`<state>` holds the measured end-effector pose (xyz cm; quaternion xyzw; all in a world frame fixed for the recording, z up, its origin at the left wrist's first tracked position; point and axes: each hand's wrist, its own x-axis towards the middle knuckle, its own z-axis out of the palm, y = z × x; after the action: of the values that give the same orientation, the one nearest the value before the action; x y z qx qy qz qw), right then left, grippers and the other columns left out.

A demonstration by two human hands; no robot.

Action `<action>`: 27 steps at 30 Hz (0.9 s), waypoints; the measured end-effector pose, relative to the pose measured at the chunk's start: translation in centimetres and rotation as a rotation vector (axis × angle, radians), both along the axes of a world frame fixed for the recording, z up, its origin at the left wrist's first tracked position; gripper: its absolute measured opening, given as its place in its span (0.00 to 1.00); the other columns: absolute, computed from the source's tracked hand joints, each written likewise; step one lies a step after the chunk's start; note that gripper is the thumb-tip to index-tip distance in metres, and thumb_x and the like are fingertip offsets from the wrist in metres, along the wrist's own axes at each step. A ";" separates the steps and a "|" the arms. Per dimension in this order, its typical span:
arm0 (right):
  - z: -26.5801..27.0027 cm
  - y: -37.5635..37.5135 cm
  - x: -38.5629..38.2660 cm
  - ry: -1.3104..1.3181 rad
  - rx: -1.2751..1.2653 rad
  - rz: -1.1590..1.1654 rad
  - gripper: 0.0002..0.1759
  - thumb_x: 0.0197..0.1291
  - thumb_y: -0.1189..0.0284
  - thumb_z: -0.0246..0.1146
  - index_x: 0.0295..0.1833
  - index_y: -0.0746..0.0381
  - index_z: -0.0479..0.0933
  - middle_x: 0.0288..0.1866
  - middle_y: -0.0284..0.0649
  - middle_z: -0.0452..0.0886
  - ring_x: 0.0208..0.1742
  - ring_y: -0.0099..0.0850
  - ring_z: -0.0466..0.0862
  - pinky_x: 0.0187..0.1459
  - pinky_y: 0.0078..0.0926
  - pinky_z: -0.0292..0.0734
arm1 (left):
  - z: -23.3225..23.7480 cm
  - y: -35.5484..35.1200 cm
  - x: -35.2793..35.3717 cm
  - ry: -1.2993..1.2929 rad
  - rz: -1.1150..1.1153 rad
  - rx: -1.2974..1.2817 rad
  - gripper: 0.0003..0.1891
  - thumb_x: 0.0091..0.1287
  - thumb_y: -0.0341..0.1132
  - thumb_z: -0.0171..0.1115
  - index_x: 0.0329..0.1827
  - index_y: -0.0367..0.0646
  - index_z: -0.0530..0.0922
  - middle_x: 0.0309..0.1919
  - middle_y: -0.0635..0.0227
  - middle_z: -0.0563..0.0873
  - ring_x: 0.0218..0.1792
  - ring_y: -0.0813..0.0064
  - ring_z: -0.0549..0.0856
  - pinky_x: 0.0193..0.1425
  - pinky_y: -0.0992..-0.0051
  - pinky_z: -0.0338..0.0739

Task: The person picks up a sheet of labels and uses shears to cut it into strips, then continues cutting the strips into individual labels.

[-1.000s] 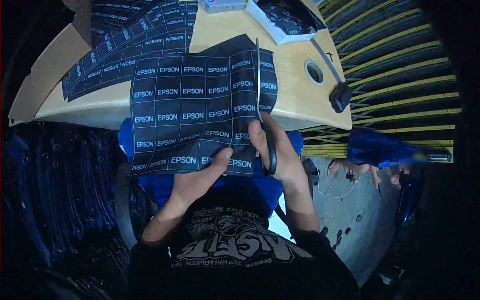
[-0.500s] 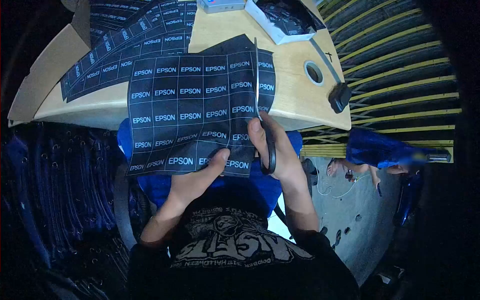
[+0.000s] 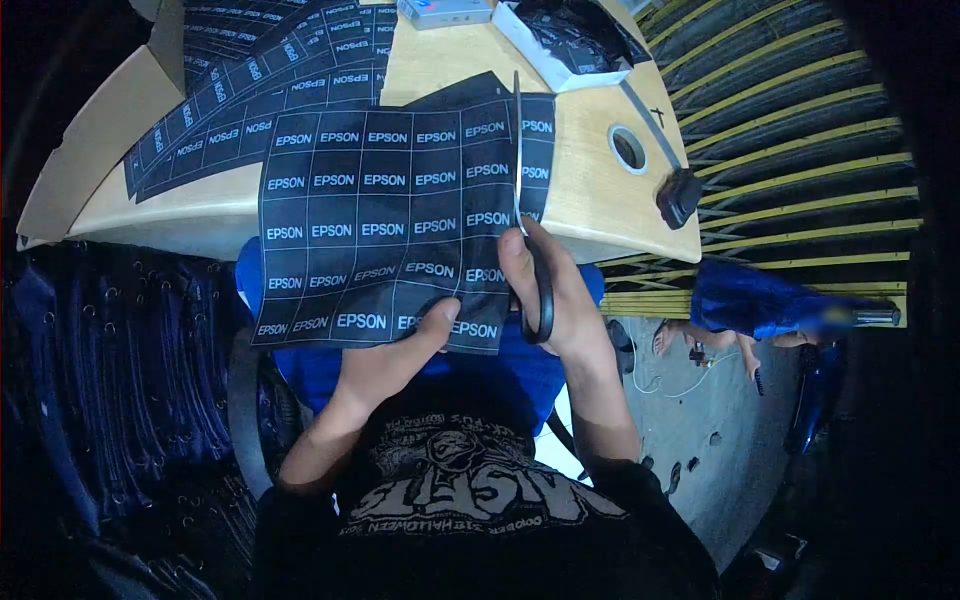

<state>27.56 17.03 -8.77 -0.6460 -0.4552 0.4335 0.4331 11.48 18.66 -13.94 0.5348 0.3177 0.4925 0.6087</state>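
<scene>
A black sheet [image 3: 385, 205] printed with white EPSON labels in a grid hangs over the near edge of the table. My left hand [image 3: 400, 350] grips its lower edge, thumb on top and fingers hidden underneath. Scissors [image 3: 519, 170] with black handles are in my right hand [image 3: 555, 290], which is closed around the loops. Their long blade lies over the sheet along the line before the last column, pointing away from me. The lower blade is hidden beneath the sheet.
More printed sheets [image 3: 255, 110] lie at the back left beside a cardboard piece [image 3: 100, 140]. A white box [image 3: 570, 75] of black pieces stands at the back. A black object [image 3: 679, 195] sits by a round table hole [image 3: 628, 147]. Another person [image 3: 760, 310] is at the right.
The sheet and scissors have shifted very slightly in view. Both hands keep the same hold.
</scene>
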 end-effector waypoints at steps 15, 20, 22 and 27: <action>-0.4 0.0 0.5 -0.080 -0.015 -0.009 0.28 0.63 0.51 0.58 0.43 0.70 0.72 0.24 0.32 0.72 0.26 0.21 0.71 0.28 0.20 0.66 | -0.5 -0.2 -0.3 -0.048 -0.049 -0.087 0.08 0.60 0.27 0.65 0.40 0.36 0.79 0.28 0.69 0.84 0.28 0.81 0.82 0.32 0.81 0.76; -0.5 0.1 0.4 -0.091 0.017 -0.027 0.30 0.61 0.50 0.60 0.45 0.72 0.72 0.24 0.33 0.73 0.24 0.20 0.72 0.26 0.19 0.67 | -0.8 -0.1 -0.3 -0.026 -0.002 0.015 0.11 0.59 0.28 0.66 0.43 0.36 0.80 0.36 0.67 0.85 0.36 0.77 0.83 0.41 0.78 0.78; -0.1 0.2 0.3 -0.014 -0.028 -0.026 0.31 0.62 0.50 0.59 0.46 0.73 0.72 0.25 0.34 0.74 0.25 0.21 0.72 0.28 0.20 0.68 | -0.9 -0.1 -0.4 0.010 -0.001 0.050 0.11 0.59 0.28 0.66 0.43 0.36 0.80 0.37 0.67 0.85 0.37 0.77 0.84 0.42 0.77 0.78; 1.1 0.2 0.3 -0.140 -0.065 -0.043 0.30 0.62 0.51 0.59 0.46 0.72 0.72 0.25 0.35 0.74 0.27 0.22 0.72 0.30 0.20 0.68 | -0.7 -0.1 -0.1 -0.016 0.008 0.014 0.11 0.58 0.28 0.66 0.44 0.36 0.80 0.37 0.66 0.85 0.38 0.76 0.84 0.45 0.76 0.78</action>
<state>27.83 17.25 -7.67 -0.6981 -0.4560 0.3923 0.3883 11.37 18.59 -14.62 0.5338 0.3115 0.5013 0.6055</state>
